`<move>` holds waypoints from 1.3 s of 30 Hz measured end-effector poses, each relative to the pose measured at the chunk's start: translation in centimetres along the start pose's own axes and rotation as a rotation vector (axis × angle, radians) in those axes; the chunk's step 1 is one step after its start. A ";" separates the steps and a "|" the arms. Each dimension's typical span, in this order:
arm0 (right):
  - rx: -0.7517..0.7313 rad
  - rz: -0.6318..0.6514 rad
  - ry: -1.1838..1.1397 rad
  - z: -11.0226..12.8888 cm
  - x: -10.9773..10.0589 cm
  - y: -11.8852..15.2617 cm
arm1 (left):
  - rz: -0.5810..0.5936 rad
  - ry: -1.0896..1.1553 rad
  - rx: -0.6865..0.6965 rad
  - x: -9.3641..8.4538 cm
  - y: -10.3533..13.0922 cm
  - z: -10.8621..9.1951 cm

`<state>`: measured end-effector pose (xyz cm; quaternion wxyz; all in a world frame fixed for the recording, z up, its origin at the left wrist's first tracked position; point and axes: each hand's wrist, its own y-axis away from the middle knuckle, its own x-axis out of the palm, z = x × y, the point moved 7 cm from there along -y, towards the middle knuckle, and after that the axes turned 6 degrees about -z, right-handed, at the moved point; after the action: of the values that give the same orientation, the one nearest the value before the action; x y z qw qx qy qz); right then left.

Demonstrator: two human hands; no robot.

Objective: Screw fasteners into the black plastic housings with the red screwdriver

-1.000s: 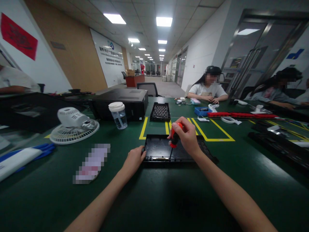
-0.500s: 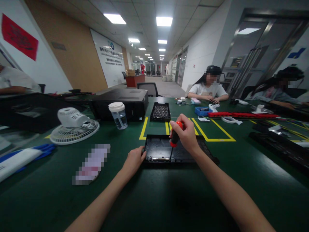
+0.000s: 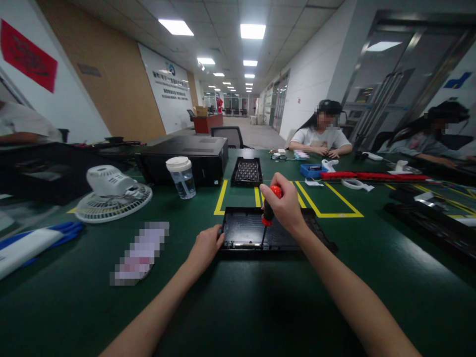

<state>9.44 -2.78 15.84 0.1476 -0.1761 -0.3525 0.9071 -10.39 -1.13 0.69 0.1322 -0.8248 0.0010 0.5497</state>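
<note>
A shallow black plastic casing (image 3: 243, 225) with raised edges lies on the green table in front of me. My left hand (image 3: 207, 244) is closed on its left edge, the thumb towards the near corner. My right hand (image 3: 285, 204) grips a screwdriver (image 3: 268, 210) with a red and black handle. Its shaft points steeply down, and the tip meets the casing's near edge, just right of a small shiny metal strip (image 3: 247, 245). Whether a screw sits under the tip is too small to tell. My right hand and forearm hide part of the casing's right side.
Beyond the casing stand a black tray of small parts (image 3: 247, 171) and a lidded cup (image 3: 181, 177). A white fan (image 3: 113, 193) and blue-white gloves (image 3: 40, 245) lie left. A blue box (image 3: 312, 171) is at the back right. A person (image 3: 323, 131) sits across the table.
The camera view has shifted very slightly. Both hands, the screwdriver and the casing keep almost the same positions, with the right hand's fingers slightly changed on the handle.
</note>
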 end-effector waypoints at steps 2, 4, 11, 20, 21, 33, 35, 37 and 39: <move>-0.031 -0.022 0.054 0.3 -0.1 0.0 | 0.001 -0.005 -0.002 0.1 0.0 0.1; -0.059 -0.048 0.111 0.6 -0.2 0.1 | -0.002 -0.014 0.006 0.1 0.0 0.1; -0.131 -0.153 0.237 1.0 -0.4 0.3 | 0.000 -0.020 0.013 0.0 0.0 -0.1; -0.119 -0.083 0.131 0.7 0.3 0.6 | 0.009 0.010 -0.004 0.2 -0.1 0.1; -0.113 -0.078 0.111 0.7 0.3 0.7 | 0.009 0.010 -0.005 0.2 -0.1 0.1; 0.017 0.124 -0.311 -0.6 0.6 0.7 | 0.013 -0.006 -0.007 -0.1 0.1 -0.2; 0.071 0.223 -0.468 -1.0 1.1 0.5 | 0.012 -0.014 0.001 0.0 0.0 -0.2; 0.121 0.298 -0.632 -1.2 1.6 0.3 | 0.010 -0.030 0.001 0.0 0.0 -0.2; 0.165 0.358 -0.778 -1.2 1.9 0.1 | 0.006 -0.042 -0.001 0.0 0.0 -0.2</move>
<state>8.20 -1.44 14.52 -0.1423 0.1327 -0.2723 0.9424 -10.21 -1.22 0.78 0.1301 -0.8132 0.0003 0.5672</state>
